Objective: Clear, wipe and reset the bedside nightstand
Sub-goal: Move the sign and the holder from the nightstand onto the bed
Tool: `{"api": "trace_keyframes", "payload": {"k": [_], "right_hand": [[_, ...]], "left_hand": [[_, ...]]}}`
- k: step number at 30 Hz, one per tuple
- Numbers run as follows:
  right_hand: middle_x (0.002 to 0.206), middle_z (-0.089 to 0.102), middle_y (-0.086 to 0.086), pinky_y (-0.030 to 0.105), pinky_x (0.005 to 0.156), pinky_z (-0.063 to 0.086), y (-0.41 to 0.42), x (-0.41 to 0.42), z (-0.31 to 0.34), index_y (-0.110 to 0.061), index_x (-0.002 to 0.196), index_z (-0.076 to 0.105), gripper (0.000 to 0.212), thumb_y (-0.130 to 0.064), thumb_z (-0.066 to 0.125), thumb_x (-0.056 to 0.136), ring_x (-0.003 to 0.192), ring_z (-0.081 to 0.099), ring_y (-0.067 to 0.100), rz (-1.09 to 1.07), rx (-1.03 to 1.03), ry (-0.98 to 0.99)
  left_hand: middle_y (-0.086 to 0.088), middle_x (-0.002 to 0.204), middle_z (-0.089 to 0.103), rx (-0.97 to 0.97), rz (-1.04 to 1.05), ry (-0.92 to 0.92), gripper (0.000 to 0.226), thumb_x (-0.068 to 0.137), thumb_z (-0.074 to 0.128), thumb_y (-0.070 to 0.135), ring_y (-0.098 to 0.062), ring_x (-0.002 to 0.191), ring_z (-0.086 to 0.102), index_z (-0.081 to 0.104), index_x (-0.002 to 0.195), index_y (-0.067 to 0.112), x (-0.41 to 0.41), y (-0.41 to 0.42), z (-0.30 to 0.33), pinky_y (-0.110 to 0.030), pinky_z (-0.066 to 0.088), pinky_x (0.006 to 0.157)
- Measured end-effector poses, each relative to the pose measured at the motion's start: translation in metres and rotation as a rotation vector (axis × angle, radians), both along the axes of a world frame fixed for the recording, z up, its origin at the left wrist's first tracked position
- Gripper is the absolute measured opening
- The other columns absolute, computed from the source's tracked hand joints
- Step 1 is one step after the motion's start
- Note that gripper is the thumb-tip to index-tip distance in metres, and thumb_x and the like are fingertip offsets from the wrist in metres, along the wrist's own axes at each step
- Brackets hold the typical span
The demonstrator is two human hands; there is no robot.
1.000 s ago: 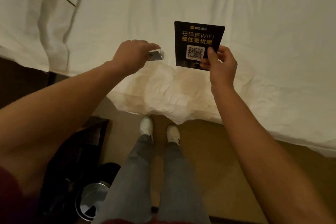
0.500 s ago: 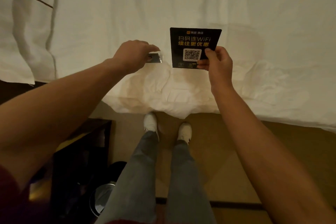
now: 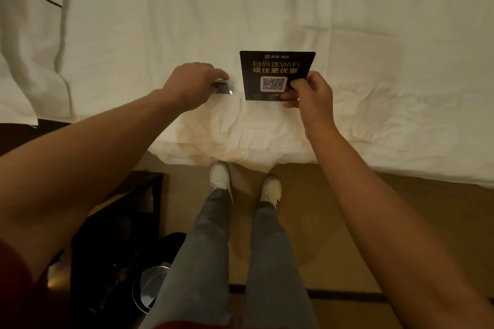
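1. Nearest the camera, low at the left, stands the dark table [image 3: 117, 222] — the nightstand — with a round metal bin [image 3: 149, 291] on the floor beside it; what lies on its top cannot be made out.
2. The person stands at the bed's edge, white shoes [image 3: 220, 176] just short of the overhanging sheet, both arms stretched forward over the mattress.
3. The left hand [image 3: 192, 83], palm down with fingers curled, grips a small dark, shiny object [image 3: 222, 86] low over the sheet; what it is cannot be told.
4. The right hand [image 3: 310, 91] pinches the lower right corner of the black WiFi card [image 3: 275, 72], thumb on its face, holding it flat and readable just above the bed [image 3: 267, 8].
5. Judging by this, the bed serves as a holding place — items cleared off the nightstand go here so its top can be wiped.
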State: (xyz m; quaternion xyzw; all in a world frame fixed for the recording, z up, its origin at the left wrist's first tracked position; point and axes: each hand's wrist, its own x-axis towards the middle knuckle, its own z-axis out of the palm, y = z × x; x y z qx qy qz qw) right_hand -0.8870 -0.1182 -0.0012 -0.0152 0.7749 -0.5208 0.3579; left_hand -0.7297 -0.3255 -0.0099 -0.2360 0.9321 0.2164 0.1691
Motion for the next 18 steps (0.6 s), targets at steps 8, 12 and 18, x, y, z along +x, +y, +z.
{"api": "trace_keyframes", "payload": {"k": [8, 12, 18], "right_hand": [[0.105, 0.075, 0.005, 0.029, 0.058, 0.058, -0.0003, -0.0028, 0.0017, -0.019, 0.102, 0.064, 0.014, -0.010, 0.058, 0.093, 0.078, 0.075, 0.016, 0.088, 0.027, 0.024], [0.104, 0.074, 0.002, 0.027, 0.056, 0.057, -0.0016, -0.0043, 0.0038, -0.018, 0.104, 0.064, 0.014, -0.010, 0.057, 0.094, 0.079, 0.076, 0.017, 0.096, 0.028, 0.031], [0.110, 0.072, 0.001, 0.027, 0.055, 0.057, -0.0007, -0.0061, 0.0084, -0.016, 0.112, 0.063, 0.021, -0.009, 0.058, 0.093, 0.081, 0.077, 0.017, 0.101, 0.047, 0.047]], "left_hand": [[-0.009, 0.121, 0.068, 0.059, 0.029, -0.035, 0.039, 0.093, 0.067, 0.019, -0.031, 0.107, 0.062, 0.064, 0.132, 0.020, -0.0003, 0.0025, 0.0014, -0.040, 0.050, 0.084], [-0.008, 0.132, 0.063, 0.106, 0.077, -0.004, 0.055, 0.091, 0.071, 0.029, -0.030, 0.117, 0.059, 0.052, 0.143, 0.021, 0.0007, 0.0040, 0.0018, -0.041, 0.049, 0.091], [-0.008, 0.139, 0.059, 0.117, 0.083, 0.053, 0.056, 0.093, 0.068, 0.040, -0.030, 0.122, 0.057, 0.052, 0.142, 0.019, 0.0025, 0.0023, 0.0036, -0.043, 0.049, 0.097]]}}
